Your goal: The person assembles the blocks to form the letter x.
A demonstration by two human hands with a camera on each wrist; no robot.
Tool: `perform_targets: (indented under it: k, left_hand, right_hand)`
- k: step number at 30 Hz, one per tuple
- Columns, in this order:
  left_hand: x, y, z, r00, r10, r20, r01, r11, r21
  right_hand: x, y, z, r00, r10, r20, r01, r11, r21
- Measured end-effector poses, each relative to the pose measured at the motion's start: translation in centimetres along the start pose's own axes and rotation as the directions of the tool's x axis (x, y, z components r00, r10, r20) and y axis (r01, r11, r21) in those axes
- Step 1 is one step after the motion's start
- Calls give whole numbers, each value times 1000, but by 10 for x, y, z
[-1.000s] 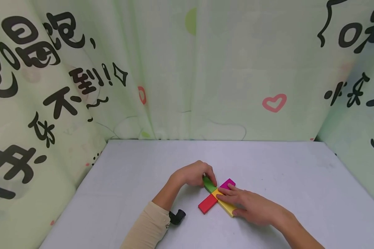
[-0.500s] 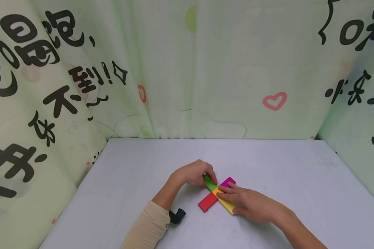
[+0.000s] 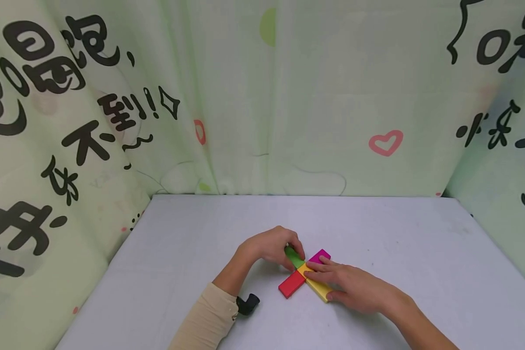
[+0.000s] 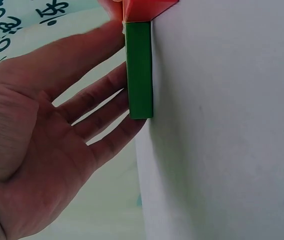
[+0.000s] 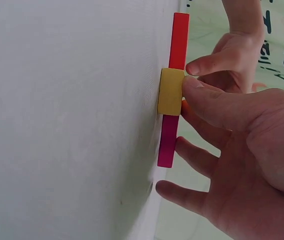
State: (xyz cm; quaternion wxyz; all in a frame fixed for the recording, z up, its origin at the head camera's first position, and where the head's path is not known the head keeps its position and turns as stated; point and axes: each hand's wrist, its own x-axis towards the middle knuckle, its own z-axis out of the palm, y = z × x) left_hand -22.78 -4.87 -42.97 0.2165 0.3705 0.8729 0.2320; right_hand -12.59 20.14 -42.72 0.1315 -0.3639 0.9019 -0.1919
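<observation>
Several coloured blocks lie flat on the table in a cross: green (image 3: 294, 257), magenta (image 3: 320, 254), red (image 3: 291, 284) and yellow (image 3: 318, 289), around an orange-yellow middle (image 3: 305, 269). My left hand (image 3: 273, 244) holds the green block, thumb on the near side and fingers on the far side. The green block's side (image 4: 140, 70) shows in the left wrist view. My right hand (image 3: 354, 287) rests on the cross with fingers stretched over the magenta block and the middle. Its thumb touches the yellow block's end (image 5: 171, 92). The right fingers partly hide the magenta and yellow blocks.
The white table (image 3: 201, 218) carries the cross near its middle. Printed curtains (image 3: 323, 97) stand behind the table and at both sides. A black strap piece (image 3: 248, 305) sits on my left wrist.
My left thumb has shifted towards the cross's middle, along the near side of the green block. My right hand stays on the blocks, which lie almost as before.
</observation>
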Motion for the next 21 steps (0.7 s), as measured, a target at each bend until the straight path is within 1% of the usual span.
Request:
perform_targets:
  k: [13,18,21]
  left_hand:
    - [-1,4,2,1000,-1,7,1,1000,16]
    - [-1,3,4,1000,7,1,-7,999,42]
    - [0,2,4,1000,10,-3,-9,999,40]
  right_hand:
    - [0,0,0,1000,-5,0,5,1000,-13]
    - [0,0,1,1000,-10,-3,10,1000,-20]
    - [0,0,0,1000,-17,-4,17,1000,-8]
